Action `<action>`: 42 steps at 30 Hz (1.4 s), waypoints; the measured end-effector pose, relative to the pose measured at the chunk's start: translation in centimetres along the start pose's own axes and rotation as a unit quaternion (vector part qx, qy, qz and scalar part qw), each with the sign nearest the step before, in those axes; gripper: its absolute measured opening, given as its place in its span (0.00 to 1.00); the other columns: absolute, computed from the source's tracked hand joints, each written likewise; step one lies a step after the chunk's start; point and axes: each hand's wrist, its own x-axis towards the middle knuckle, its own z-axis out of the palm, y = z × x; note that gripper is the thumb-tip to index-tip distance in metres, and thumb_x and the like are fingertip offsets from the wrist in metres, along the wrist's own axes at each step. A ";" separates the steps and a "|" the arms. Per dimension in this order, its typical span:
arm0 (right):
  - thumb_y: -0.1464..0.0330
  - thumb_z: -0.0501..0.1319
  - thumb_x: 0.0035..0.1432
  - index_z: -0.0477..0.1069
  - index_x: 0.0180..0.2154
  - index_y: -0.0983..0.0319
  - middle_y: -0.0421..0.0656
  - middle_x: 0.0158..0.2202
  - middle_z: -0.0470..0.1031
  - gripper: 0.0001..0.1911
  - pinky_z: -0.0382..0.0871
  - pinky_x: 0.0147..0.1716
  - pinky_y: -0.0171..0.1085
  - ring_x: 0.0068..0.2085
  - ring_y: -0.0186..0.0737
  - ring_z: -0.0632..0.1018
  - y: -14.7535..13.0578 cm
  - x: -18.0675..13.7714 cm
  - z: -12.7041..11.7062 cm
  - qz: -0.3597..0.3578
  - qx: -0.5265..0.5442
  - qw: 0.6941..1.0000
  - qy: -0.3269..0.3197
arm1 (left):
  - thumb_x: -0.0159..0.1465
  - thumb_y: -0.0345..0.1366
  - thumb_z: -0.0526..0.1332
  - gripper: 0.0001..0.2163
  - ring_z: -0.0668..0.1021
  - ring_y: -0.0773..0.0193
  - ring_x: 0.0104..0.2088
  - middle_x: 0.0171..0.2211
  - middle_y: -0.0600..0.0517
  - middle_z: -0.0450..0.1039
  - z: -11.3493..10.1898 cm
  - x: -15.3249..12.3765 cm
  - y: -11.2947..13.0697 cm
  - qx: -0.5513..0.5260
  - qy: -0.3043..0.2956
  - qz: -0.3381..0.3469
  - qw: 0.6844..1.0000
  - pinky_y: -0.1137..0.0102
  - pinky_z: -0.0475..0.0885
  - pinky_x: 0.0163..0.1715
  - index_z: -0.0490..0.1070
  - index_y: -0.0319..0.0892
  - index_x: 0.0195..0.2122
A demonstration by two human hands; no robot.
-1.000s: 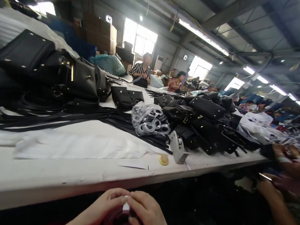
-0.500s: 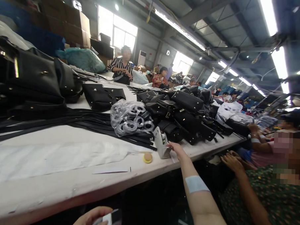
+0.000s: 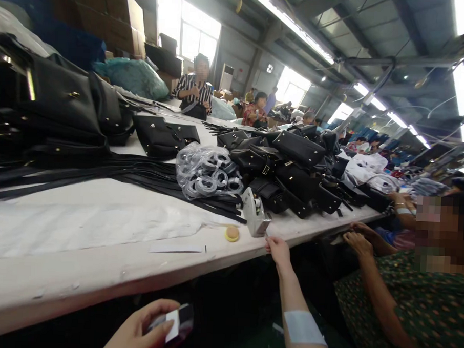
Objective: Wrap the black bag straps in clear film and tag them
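My left hand (image 3: 143, 326), low in the view, is closed around a small dark roll with a white label (image 3: 172, 325); its far end looks shiny, like clear plastic. My right hand (image 3: 278, 250) is at the table's front edge, thumb and fingers pinched together. Whatever they hold is too small to make out. Just beyond those fingertips stands a grey tape dispenser (image 3: 256, 218). Left of the dispenser lies a round yellow-rimmed pad (image 3: 232, 233). Behind it is a clear plastic bag of coiled rings (image 3: 209, 175).
Black bags (image 3: 297, 171) are piled behind the dispenser, with more black bags (image 3: 61, 105) at far left. Long black straps (image 3: 82, 170) cross the white table (image 3: 108, 271). A co-worker in a dark patterned top (image 3: 422, 300) sits close on my right. Another person (image 3: 195, 93) stands across the table.
My right hand has moved from the dispenser's front down toward the table edge. My left hand, with the roll, has come further into view. The camera has shifted slightly.
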 end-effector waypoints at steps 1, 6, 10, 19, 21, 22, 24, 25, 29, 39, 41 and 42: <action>0.51 0.67 0.39 0.72 0.22 0.64 0.40 0.16 0.70 0.21 0.68 0.23 0.37 0.19 0.38 0.71 -0.4 -0.7 0.5 -0.001 0.004 1.000 -0.008 | 0.52 0.56 0.66 0.26 0.79 0.55 0.35 0.36 0.46 0.80 -0.1 0.0 0.2 0.011 0.011 0.011 1.000 0.68 0.72 0.36 0.75 0.39 0.42; 0.53 0.65 0.50 0.75 0.32 0.64 0.40 0.20 0.73 0.20 0.69 0.28 0.35 0.24 0.36 0.73 -4.4 -8.6 5.8 -0.027 0.060 0.979 -0.194 | 0.53 0.46 0.66 0.20 0.79 0.56 0.35 0.35 0.47 0.79 0.1 -0.1 1.3 0.035 0.127 0.065 0.989 0.67 0.73 0.37 0.75 0.37 0.42; 0.58 0.65 0.55 0.75 0.31 0.63 0.38 0.19 0.72 0.13 0.67 0.28 0.33 0.23 0.32 0.71 -7.4 -16.4 10.3 -0.034 0.126 0.918 -0.375 | 0.57 0.43 0.63 0.17 0.79 0.58 0.37 0.37 0.47 0.79 0.0 -0.3 1.6 0.036 0.196 0.117 0.973 0.67 0.74 0.39 0.73 0.38 0.44; 0.57 0.68 0.51 0.75 0.29 0.64 0.38 0.18 0.72 0.15 0.67 0.24 0.32 0.20 0.31 0.70 -7.3 -20.6 14.7 0.039 0.138 0.885 -0.443 | 0.60 0.40 0.62 0.15 0.79 0.58 0.40 0.41 0.47 0.78 -1.2 -1.7 1.4 0.036 0.261 0.161 0.951 0.66 0.74 0.42 0.72 0.39 0.45; 0.55 0.68 0.50 0.75 0.28 0.64 0.38 0.17 0.72 0.17 0.67 0.23 0.31 0.20 0.31 0.70 -6.9 -20.7 15.2 0.051 0.128 0.887 -0.441 | 0.60 0.39 0.61 0.15 0.79 0.59 0.39 0.41 0.47 0.78 -1.3 -1.8 1.4 0.043 0.267 0.165 0.948 0.66 0.74 0.42 0.72 0.39 0.46; 0.55 0.68 0.50 0.74 0.27 0.64 0.38 0.17 0.71 0.18 0.66 0.22 0.31 0.19 0.31 0.70 -6.7 -20.7 15.4 0.058 0.121 0.888 -0.440 | 0.60 0.39 0.61 0.15 0.79 0.59 0.39 0.40 0.48 0.78 -1.3 -1.8 1.3 0.049 0.270 0.167 0.947 0.67 0.74 0.42 0.72 0.40 0.46; 0.54 0.68 0.49 0.74 0.25 0.64 0.38 0.16 0.71 0.19 0.65 0.20 0.30 0.18 0.30 0.69 -6.3 -20.7 15.7 0.072 0.107 0.890 -0.437 | 0.60 0.38 0.61 0.14 0.79 0.59 0.39 0.40 0.48 0.78 -1.4 -1.8 1.2 0.062 0.275 0.174 0.944 0.67 0.74 0.43 0.72 0.40 0.46; 0.53 0.68 0.49 0.73 0.25 0.64 0.38 0.15 0.70 0.19 0.64 0.19 0.29 0.17 0.29 0.69 -6.2 -20.6 15.9 0.078 0.101 0.890 -0.437 | 0.60 0.37 0.61 0.14 0.79 0.59 0.40 0.41 0.48 0.78 -1.4 -1.8 1.2 0.061 0.274 0.179 0.943 0.67 0.73 0.43 0.72 0.40 0.46; 0.52 0.67 0.50 0.73 0.24 0.64 0.37 0.14 0.69 0.20 0.62 0.18 0.29 0.16 0.28 0.67 -6.1 -20.6 16.1 0.086 0.087 0.886 -0.448 | 0.62 0.39 0.58 0.13 0.80 0.58 0.41 0.41 0.47 0.79 -1.5 -1.6 0.9 0.016 0.252 0.186 0.949 0.67 0.74 0.43 0.73 0.40 0.45; 0.55 0.68 0.49 0.77 0.27 0.66 0.43 0.22 0.75 0.19 0.69 0.25 0.31 0.22 0.32 0.73 -6.6 -21.7 17.4 0.059 0.140 0.867 -0.475 | 0.63 0.44 0.60 0.13 0.81 0.58 0.38 0.38 0.49 0.81 -1.8 -2.1 1.1 0.114 0.346 0.224 0.904 0.68 0.76 0.41 0.76 0.43 0.42; 0.54 0.68 0.48 0.78 0.27 0.67 0.44 0.21 0.75 0.20 0.68 0.23 0.30 0.21 0.32 0.72 -6.4 -21.8 18.2 0.048 0.140 0.873 -0.465 | 0.63 0.45 0.60 0.13 0.82 0.58 0.38 0.38 0.49 0.81 -2.0 -2.1 0.8 0.138 0.355 0.255 0.889 0.69 0.78 0.40 0.77 0.44 0.41; 0.53 0.68 0.48 0.78 0.27 0.67 0.43 0.21 0.75 0.21 0.67 0.22 0.30 0.20 0.32 0.72 -6.2 -21.9 18.6 0.041 0.139 0.875 -0.462 | 0.62 0.46 0.60 0.13 0.82 0.57 0.37 0.37 0.49 0.81 -2.2 -2.1 0.7 0.147 0.360 0.267 0.882 0.69 0.78 0.39 0.77 0.45 0.41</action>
